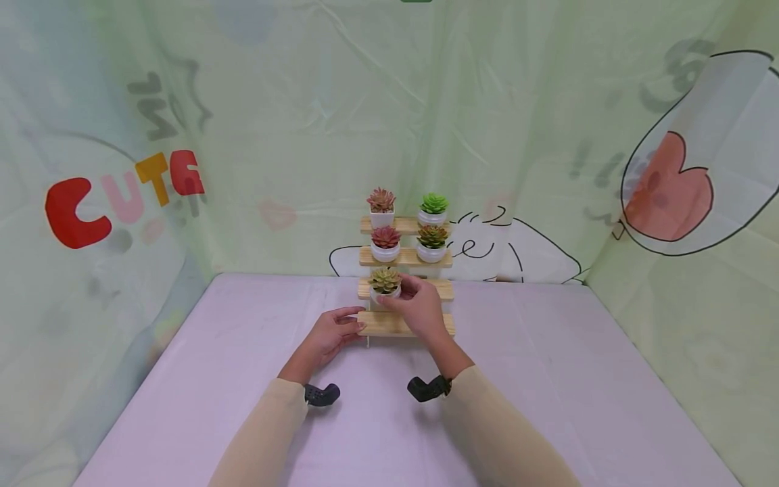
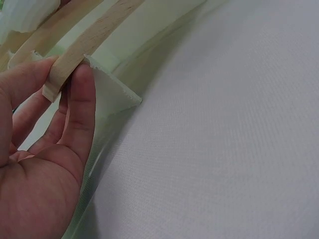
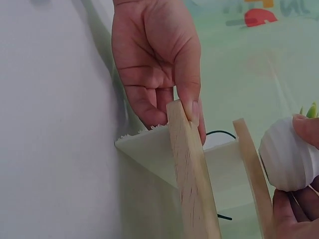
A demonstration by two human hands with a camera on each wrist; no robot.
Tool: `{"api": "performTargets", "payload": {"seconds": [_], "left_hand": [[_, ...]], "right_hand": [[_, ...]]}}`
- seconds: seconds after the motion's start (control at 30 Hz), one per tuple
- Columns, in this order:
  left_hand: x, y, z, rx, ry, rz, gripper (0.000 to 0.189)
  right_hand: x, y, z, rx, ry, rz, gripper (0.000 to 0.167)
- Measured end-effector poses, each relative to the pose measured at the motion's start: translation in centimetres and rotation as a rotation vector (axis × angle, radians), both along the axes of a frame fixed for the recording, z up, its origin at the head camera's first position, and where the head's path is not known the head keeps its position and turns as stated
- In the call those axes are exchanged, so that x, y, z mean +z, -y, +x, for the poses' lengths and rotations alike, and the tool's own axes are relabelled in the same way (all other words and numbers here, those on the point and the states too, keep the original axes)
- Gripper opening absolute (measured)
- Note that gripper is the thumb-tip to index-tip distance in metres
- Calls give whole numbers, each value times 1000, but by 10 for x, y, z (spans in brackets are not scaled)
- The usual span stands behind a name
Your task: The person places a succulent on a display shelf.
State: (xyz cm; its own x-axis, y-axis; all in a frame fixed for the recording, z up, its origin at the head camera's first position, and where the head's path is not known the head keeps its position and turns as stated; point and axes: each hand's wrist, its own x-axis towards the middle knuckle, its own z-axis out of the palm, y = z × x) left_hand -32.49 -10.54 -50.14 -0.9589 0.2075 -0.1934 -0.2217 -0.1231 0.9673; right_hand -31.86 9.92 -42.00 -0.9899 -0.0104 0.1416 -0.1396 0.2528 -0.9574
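Observation:
A tiered wooden plant stand [image 1: 404, 325] with pale boards stands at the table's far side. My left hand [image 1: 328, 335] pinches the left end of its lowest board [image 2: 82, 50] between thumb and fingers. With thumb and fingers my right hand [image 1: 424, 308] grips a white ribbed pot [image 3: 286, 157] holding a yellow-green artificial succulent [image 1: 385, 279]. That pot is at the left part of the second board from the bottom; whether it rests on the board or hangs just off it, I cannot tell.
Higher up stand a pink succulent [image 1: 381, 201] and a bright green one [image 1: 434, 204] on the top board, with a dark red one [image 1: 386, 238] and a brown-green one [image 1: 432, 237] below. A printed curtain [image 1: 292, 135] hangs behind the lilac-covered table [image 1: 523, 379].

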Motion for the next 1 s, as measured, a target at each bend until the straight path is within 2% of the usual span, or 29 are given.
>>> {"api": "performTargets", "payload": {"seconds": [0.33,1.0], "left_hand": [[-1,0,0,-10,-8,7,48],[1,0,2,1,-4,-16,47]], "right_hand": [[-4,4,-14,-19,-21,42,59],[2,11,-9,-51,-2,20,59]]}}
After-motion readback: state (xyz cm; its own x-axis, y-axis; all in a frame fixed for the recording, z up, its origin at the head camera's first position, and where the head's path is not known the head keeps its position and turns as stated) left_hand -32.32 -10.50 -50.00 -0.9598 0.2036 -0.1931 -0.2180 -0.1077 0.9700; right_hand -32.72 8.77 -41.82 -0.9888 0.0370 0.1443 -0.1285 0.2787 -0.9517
